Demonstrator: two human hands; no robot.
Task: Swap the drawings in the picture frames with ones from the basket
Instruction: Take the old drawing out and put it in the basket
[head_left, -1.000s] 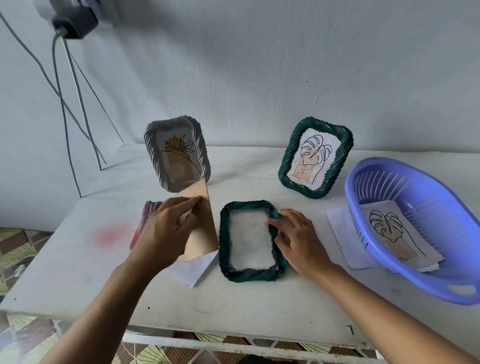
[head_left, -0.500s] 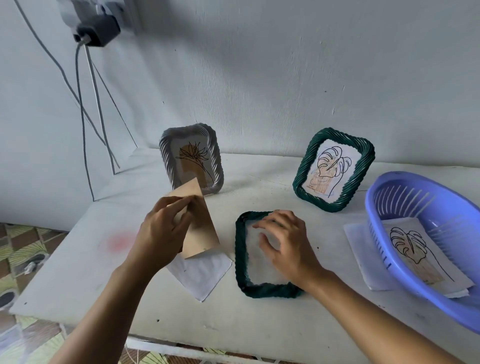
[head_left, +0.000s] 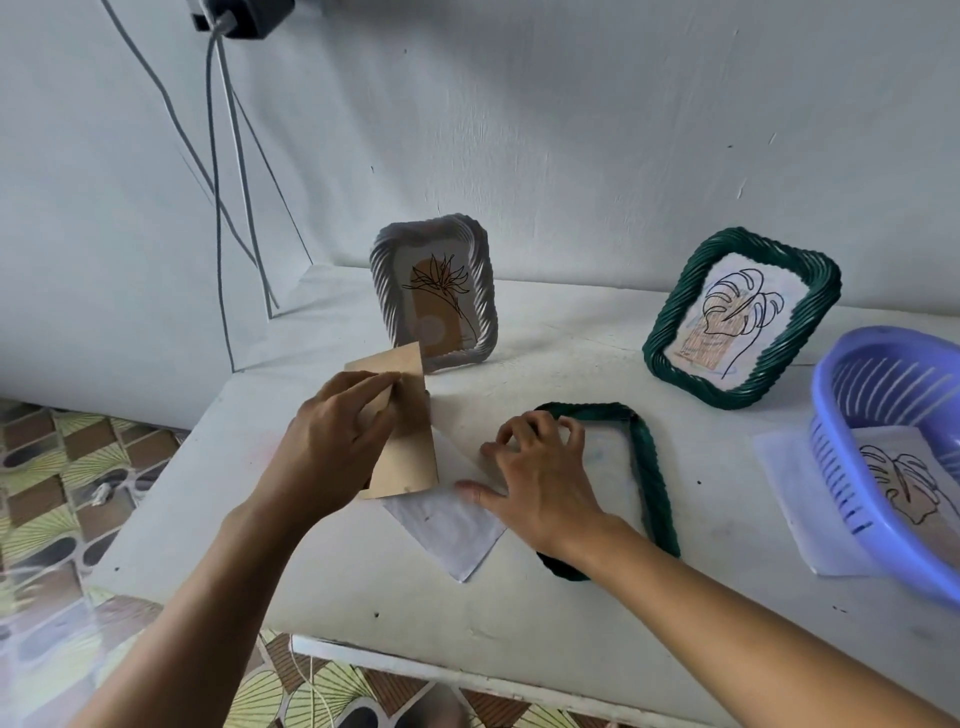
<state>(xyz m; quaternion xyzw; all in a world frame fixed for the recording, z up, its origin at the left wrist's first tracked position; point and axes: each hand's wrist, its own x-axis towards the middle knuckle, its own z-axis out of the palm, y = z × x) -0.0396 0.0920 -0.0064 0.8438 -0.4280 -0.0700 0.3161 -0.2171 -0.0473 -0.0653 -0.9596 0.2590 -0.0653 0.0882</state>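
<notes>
2 bare forearms reach forward. Left hand (head_left: 332, 447) knuckles up, thumb and fingers pinching brown board (head_left: 410, 457). Right hand (head_left: 543, 480) palm down, fingers arched, tips at green frame (head_left: 648, 467) rim, thumb splayed left; grip unconfirmed.

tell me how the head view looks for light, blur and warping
Head view: soft, even light, no glare, faint shadows under the left hand and right hand; wide-angle stretch at the edges, as on the purple basket; floor tiles at lower left smeared; the drawing in the white frame is sharp.
</notes>
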